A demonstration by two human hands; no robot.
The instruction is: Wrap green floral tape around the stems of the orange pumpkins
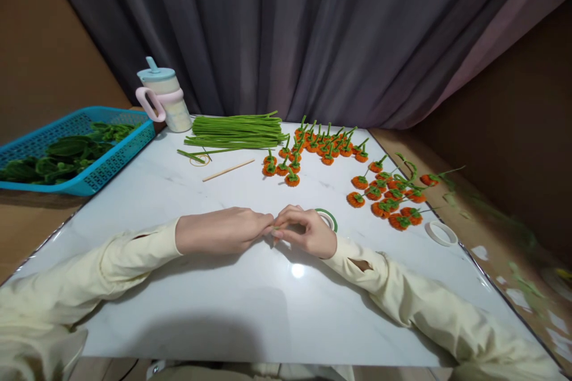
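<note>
Palms down on table [179, 190], left hand [218, 230] and right hand [308, 232] pinch one tiny greenish piece [276, 227].

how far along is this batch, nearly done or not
Done: dozens of orange stemmed pieces lie finished. In hand: left hand and right hand pinch a small piece together. Left, probably plenty: a bundle of green stems and a blue basket of leaves.

Glossy marble-look table [187, 286]; fuzzy green stems [236, 131]; perforated plastic basket [107, 161].
</note>
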